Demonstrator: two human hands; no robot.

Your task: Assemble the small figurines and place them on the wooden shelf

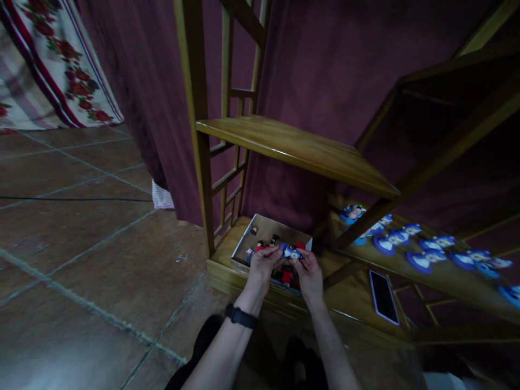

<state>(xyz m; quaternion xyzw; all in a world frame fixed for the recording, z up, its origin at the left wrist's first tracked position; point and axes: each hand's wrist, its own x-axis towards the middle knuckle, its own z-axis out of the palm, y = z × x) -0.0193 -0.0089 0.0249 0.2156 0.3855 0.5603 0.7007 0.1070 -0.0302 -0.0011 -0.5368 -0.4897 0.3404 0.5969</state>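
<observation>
Between my two hands is a small blue-and-white figurine (291, 252), held just above an open cardboard box. My left hand (265, 262) pinches its left end, near a purplish base. On the other side, the fingers of my right hand (309, 270) close on its right end. Several small figurines with red and black parts (286, 275) lie in the white-edged box (244, 242), partly hidden under my hands. A dark band is around my left wrist.
The box rests on the low wooden shelf (227, 249), with another shelf board (292, 143) above. Several blue-and-white figurines (430, 252) stand on the shelf at right. A phone (383, 297) lies below them. Wooden posts (195, 141) frame the left side.
</observation>
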